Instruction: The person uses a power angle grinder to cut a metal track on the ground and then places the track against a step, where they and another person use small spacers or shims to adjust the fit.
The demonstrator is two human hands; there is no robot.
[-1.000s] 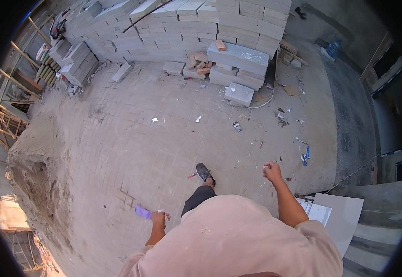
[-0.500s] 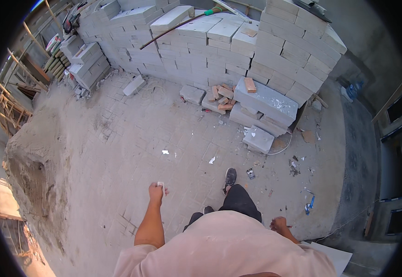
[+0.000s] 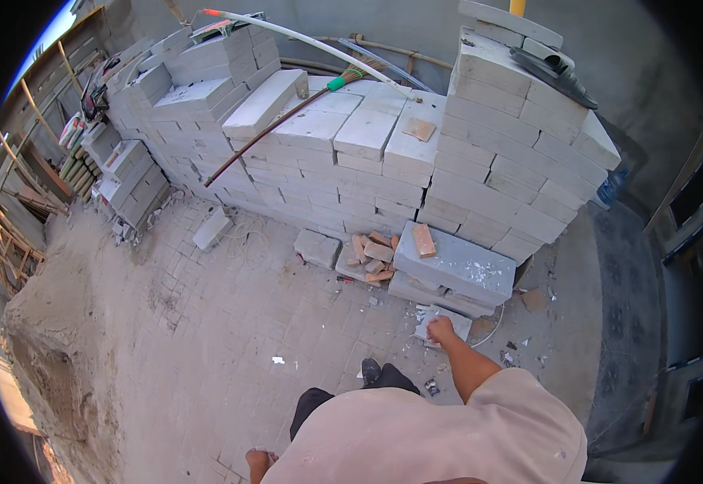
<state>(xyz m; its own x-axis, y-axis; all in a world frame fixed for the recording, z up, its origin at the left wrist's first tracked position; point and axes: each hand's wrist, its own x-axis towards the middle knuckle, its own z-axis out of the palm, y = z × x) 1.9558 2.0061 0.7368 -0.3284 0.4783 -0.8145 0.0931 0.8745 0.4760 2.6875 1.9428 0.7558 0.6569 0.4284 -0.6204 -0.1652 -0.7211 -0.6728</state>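
Note:
My right hand is stretched forward with its fingers curled closed. In the picture it overlaps a small white block on the ground; I cannot make out anything in the fingers. At the lower edge, close to my side, my left hand is also closed. A small pale flat piece shows faintly at its fingers, though most of it is hidden. Ahead lies a long grey-white block with an orange-red brick on top. Beside it sits a heap of broken bricks.
A stacked wall of white blocks stretches across the far side. A broom and a white pole lie over it. Sand is heaped at the left. White scraps and a hose loop lie on the paving.
The view has moved nearer the block wall. My right hand has swung forward over the small block, while my left hand, which held a small whitish piece, has swung back to the lower edge.

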